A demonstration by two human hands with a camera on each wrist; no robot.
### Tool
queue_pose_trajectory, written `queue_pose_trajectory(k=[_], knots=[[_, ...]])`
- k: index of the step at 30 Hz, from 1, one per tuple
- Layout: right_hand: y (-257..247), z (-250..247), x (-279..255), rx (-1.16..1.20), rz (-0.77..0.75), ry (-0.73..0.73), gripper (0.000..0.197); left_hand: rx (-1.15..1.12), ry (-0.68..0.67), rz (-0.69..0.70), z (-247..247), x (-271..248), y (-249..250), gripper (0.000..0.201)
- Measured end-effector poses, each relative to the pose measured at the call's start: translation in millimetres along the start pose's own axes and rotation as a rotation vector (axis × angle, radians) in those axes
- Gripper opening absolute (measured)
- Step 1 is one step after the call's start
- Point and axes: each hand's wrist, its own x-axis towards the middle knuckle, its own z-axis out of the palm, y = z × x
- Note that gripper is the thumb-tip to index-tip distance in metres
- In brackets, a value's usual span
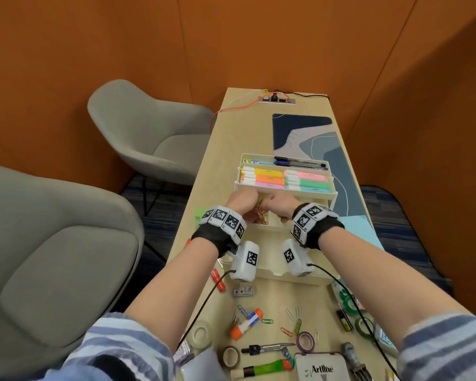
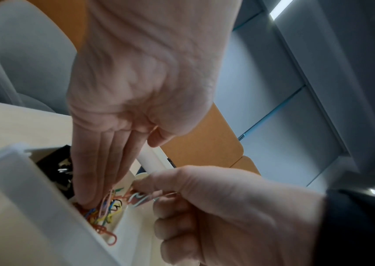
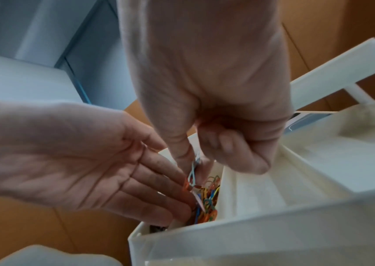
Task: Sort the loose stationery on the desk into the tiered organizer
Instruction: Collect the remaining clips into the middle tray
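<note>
Right-hand grip: the right hand (image 3: pixel 204 86) pinches a light blue paper clip (image 3: pixel 192 173) between thumb and forefinger, the other fingers curled into the palm; a second, orange clip seems hooked to its lower end, though blur leaves that uncertain
Left-hand grip: the left hand (image 3: pixel 72 158) clamps nothing; its fingers (image 2: pixel 95 162) lie straight and together, tips down among the heap of coloured paper clips (image 2: pixel 100 214)
Where the clip is: just above that heap, over the left-hand compartment of the middle tier of the tiered organizer (image 1: pixel 308 280); the hands meet there, below the highlighter tray (image 1: pixel 283 178)
Why held so: by my reading, the pinch near the top lets the clip hang free and drop cleanly into the narrow compartment; the flat left fingers look placed to press the heap down or fence it in so nothing spills over the organizer's front wall
Long axis: the held clip hangs close to upright, tilted slightly; its looped lower end points down into the compartment, its upper end hidden between the fingertips
Left of the task: in front of the organizer more loose paper clips (image 1: pixel 290 323) lie on the desk (image 1: pixel 201 171), with a glue stick (image 1: pixel 245 323), tape rolls and a stamp pad tin (image 1: pixel 321 368); sorting seems well short of done
</note>
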Motion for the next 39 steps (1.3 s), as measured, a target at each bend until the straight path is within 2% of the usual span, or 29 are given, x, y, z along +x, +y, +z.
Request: queue_pose_trajectory(k=[3,6,10,13,17,20,23,25,27,30,33,36,39], knots=[[-6,-2,3,-0.076,0.033,-0.003,0.029,-0.013,0.030,0.023,-4,1,-5,0.046],[-9,-6,6,-0.029,0.102,0.004,0.020,-0.054,0.059,0.033,-7,1,-10,0.047],[-10,-3,14,0.267,0.191,-0.003,0.021,-0.040,0.076,0.070,-8,2,-15,0.048],[-11,4,18,0.493,0.241,0.026,0.013,-0.047,0.121,0.086,-10,2,-21,0.047],[-13,12,17,0.614,0.209,0.093,0.017,-0.048,0.185,0.133,-16,-7,-35,0.048],[-11,17,8,0.500,0.141,0.192,0.020,0.042,0.234,0.220,-18,-26,-48,0.049],[-1,21,-21,0.447,-0.037,0.233,0.025,0.224,0.209,0.369,-7,-57,-63,0.039],[17,27,-53,0.447,-0.133,0.175,0.027,0.355,0.099,0.441,9,-78,-82,0.030],[45,39,-85,0.387,-0.169,0.033,0.020,0.500,-0.021,0.460,26,-93,-108,0.024],[99,67,-117,-0.039,-0.156,-0.083,0.017,0.745,-0.102,0.441,44,-108,-148,0.017],[143,95,-140,-0.394,-0.089,-0.055,0.047,0.919,-0.141,0.438,51,-118,-178,0.023],[163,117,-148,-0.432,0.002,-0.162,0.075,1.016,-0.165,0.464,52,-120,-198,0.033],[164,137,-145,-0.526,-0.042,-0.149,0.081,1.016,-0.203,0.524,53,-115,-207,0.053]])
